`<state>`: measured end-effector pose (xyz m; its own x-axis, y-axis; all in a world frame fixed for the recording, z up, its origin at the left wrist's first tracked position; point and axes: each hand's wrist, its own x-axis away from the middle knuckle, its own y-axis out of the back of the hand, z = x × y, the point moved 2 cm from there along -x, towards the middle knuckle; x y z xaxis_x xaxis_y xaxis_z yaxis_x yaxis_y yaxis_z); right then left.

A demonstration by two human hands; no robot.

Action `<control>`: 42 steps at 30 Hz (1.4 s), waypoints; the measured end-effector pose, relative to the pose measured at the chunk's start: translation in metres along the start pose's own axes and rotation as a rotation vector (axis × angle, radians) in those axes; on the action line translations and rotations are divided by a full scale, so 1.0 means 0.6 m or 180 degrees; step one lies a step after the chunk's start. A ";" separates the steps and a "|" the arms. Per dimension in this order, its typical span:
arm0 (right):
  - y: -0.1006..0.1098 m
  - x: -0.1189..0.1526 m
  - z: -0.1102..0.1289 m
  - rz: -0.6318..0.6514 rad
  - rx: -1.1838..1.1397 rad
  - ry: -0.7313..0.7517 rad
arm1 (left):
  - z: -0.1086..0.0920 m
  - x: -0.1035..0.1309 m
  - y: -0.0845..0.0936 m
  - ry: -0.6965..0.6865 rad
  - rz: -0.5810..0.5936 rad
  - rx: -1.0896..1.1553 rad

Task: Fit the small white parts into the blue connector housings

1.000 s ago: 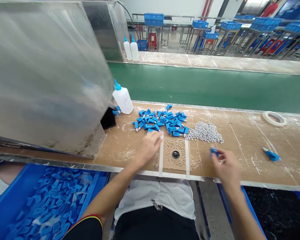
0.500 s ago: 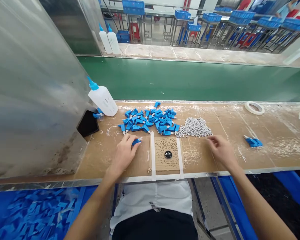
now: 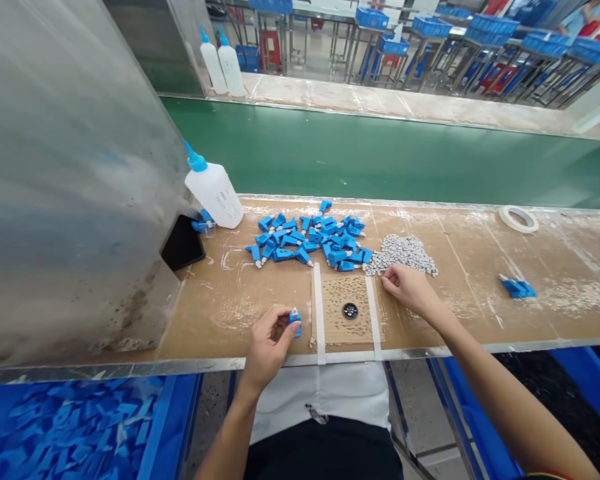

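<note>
My left hand (image 3: pixel 270 345) pinches a small blue plastic part (image 3: pixel 295 320) with a pale tip, just left of a cardboard pad (image 3: pixel 347 335). At the near edge of the pile of small grey pieces (image 3: pixel 406 251), my right hand (image 3: pixel 409 288) has its fingertips pressed together. Whatever they hold, if anything, is too small to make out. On the pad, between two strips of white tape (image 3: pixel 320 313), lies a round black disc (image 3: pixel 350 311) with light markings. Beyond the pad is a heap of similar blue parts (image 3: pixel 305 241).
A white bottle with a blue nozzle (image 3: pixel 215 193) leans by the metal panel (image 3: pixel 80 200) at left, near a black tray (image 3: pixel 183 243). At right lie a tape roll (image 3: pixel 518 219) and a few blue parts (image 3: pixel 517 287). A green belt (image 3: pixel 340 153) runs behind; blue bins (image 3: pixel 150 433) stand below.
My left hand has come nearer and to the right with the blue part, now turned more upright. My right hand has shifted left along the grey pile's near edge. The view has moved slightly.
</note>
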<state>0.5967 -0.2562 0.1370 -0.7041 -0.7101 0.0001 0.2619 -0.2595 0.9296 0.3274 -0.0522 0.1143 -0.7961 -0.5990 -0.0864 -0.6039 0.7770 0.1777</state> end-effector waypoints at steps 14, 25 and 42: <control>0.005 0.025 0.006 -0.0137 0.0656 0.0780 | 0.002 0.002 0.001 0.0134 0.0001 0.0202; 0.027 0.021 0.014 0.0366 -0.0736 0.0132 | 0.000 0.005 0.000 0.0384 -0.0160 0.0786; -0.018 0.064 0.141 0.0199 0.0970 0.2038 | 0.007 0.008 0.000 0.0329 -0.0141 0.0880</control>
<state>0.5112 -0.2251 0.1581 -0.1431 -0.9870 -0.0729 0.0271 -0.0775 0.9966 0.3235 -0.0540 0.1100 -0.7690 -0.6391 0.0146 -0.6371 0.7644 -0.0989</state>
